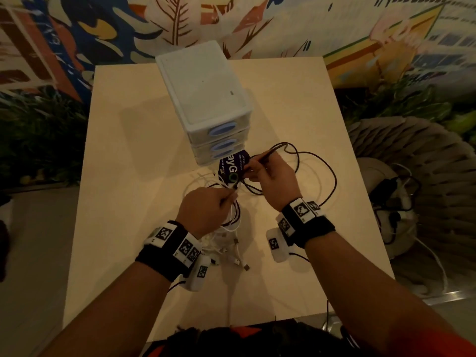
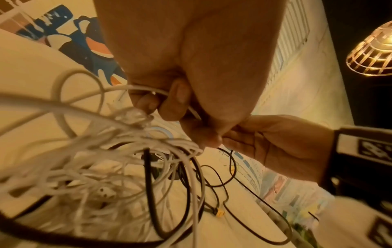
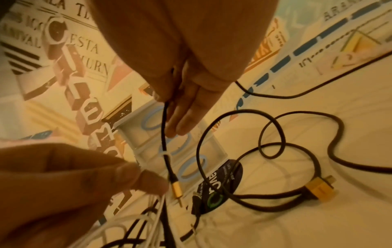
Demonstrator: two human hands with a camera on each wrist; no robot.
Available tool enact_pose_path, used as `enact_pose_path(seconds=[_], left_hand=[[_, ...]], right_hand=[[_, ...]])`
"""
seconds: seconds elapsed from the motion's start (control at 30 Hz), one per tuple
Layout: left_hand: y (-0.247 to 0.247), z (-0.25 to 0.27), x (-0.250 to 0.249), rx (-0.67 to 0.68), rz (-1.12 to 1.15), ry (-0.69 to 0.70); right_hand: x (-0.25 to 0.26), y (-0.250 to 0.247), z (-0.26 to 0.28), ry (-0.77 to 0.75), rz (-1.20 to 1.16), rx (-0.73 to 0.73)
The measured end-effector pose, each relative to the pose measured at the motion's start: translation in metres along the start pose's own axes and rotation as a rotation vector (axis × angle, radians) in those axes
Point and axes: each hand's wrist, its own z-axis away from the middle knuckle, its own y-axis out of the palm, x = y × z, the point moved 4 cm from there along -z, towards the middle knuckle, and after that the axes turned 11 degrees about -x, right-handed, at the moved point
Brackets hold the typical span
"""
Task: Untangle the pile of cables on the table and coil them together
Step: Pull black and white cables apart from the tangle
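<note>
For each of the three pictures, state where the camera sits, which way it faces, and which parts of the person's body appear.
Head: above, looking down at the table; both forearms show.
Left wrist: along the left hand gripping white cables.
Right wrist: along the right hand pinching the black cable.
Shared: each wrist view shows the other hand.

We see the left hand (image 1: pixel 203 210) gripping a bundle of white cables (image 1: pixel 231 228) above the worktop (image 1: pixel 128 150), while the right hand (image 1: pixel 275 179) pinches a black cable (image 1: pixel 322 163) near the drawer unit (image 1: pixel 206 99).
</note>
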Motion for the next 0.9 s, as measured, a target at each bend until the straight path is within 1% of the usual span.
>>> enact_pose_path(seconds=[0.1,0.17,0.23,0.33,0.4,0.5,0.53,0.57,0.67,0.7,0.73,0.8,0.83,0.87,0.9], left_hand=[[0.004,0.007,-0.001,0.037,-0.049,0.075],[0.005,0.011,0.002,0.043,-0.064,0.092],[0.004,0.011,0.006,0.032,-0.075,0.086],[-0.002,0.008,0.006,0.016,-0.020,0.040],[-0.012,0.005,0.003,-0.052,-0.009,0.017],[-0.029,0.003,-0.003,-0.254,-0.135,0.059],[-0.033,0.003,-0.006,-0.291,-0.120,0.083],[-0.035,0.003,-0.011,-0.294,-0.080,0.116],[-0.037,-0.001,-0.029,-0.154,0.045,0.218],[-0.039,-0.002,-0.032,-0.121,0.074,0.220],[-0.040,-0.003,-0.033,-0.095,0.108,0.192],[-0.047,0.000,-0.027,-0.058,0.155,0.130],[-0.054,0.002,-0.025,-0.058,0.157,0.127],[-0.063,0.004,-0.023,-0.066,0.149,0.131],[-0.072,0.007,-0.020,-0.082,0.132,0.132]], right_hand=[[0.002,-0.006,-0.003,0.037,-0.043,-0.056],[0.005,-0.013,-0.003,0.100,-0.146,-0.114],[0.009,-0.020,-0.004,0.139,-0.221,-0.160],[0.009,-0.028,-0.008,0.142,-0.240,-0.176],[0.010,-0.034,-0.009,0.133,-0.257,-0.177],[0.013,-0.039,-0.005,0.136,-0.265,-0.142],[0.015,-0.038,-0.001,0.145,-0.272,-0.122],[0.016,-0.036,0.004,0.159,-0.288,-0.097],[0.019,-0.025,0.021,0.191,-0.374,-0.014],[0.019,-0.023,0.025,0.189,-0.387,0.004],[0.018,-0.022,0.028,0.190,-0.382,0.007],[0.012,-0.027,0.031,0.204,-0.308,-0.022],[0.008,-0.034,0.031,0.194,-0.254,-0.052],[0.004,-0.045,0.031,0.157,-0.189,-0.097],[0.002,-0.058,0.031,0.081,-0.106,-0.157]])
